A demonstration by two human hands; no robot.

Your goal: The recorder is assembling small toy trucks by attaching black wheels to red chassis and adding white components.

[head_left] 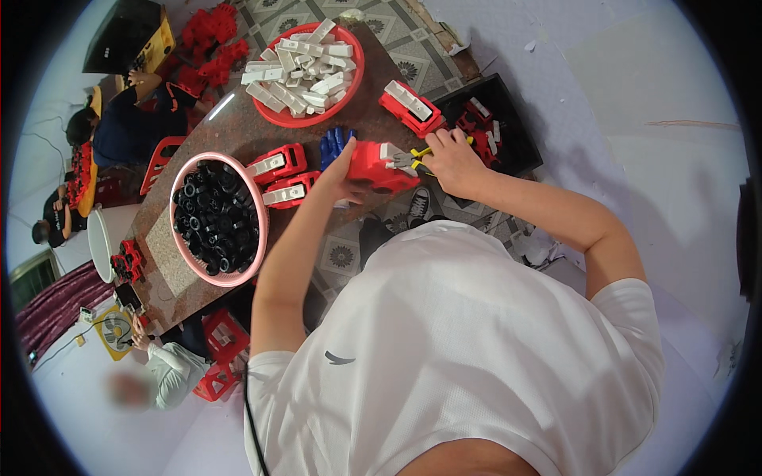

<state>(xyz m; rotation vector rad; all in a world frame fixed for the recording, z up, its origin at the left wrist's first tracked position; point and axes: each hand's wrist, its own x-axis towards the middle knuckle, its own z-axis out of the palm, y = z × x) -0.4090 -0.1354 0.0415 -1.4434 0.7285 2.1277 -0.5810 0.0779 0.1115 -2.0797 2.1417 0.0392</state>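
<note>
The left hand [343, 176] is pressing against the near side of a red plastic housing [379, 165], its fingers wrapped around the part and steadying it at the edge of the worktop [159, 238], seemingly so the piece cannot slide while the other hand is working on it. The right hand [454, 157] is closing its fingers around yellow-handled pliers [414, 159], whose nose is pointing toward the white insert at the end of the housing nearest those fingers; the tool appears to be bearing on that insert, though the exact contact is too small to tell.

Just beyond the left fingers a blue glove [333, 143] is lying flat. To the left of them two more red housings with white inserts [282, 178] are sitting side by side, probably kept within easy reach. Beyond the right fingers another red housing [411, 107] is resting at an angle.

Farther left of the left fingers, a pink round basket [258, 230] is holding a heap of small black cylindrical parts. Well beyond both hands, a red round basket [357, 75] is piled with white rectangular pieces. Just to the right of the right fingers, a black tray [516, 131] is holding a few red and white parts. Other people are sitting low at the far left among more red pieces.
</note>
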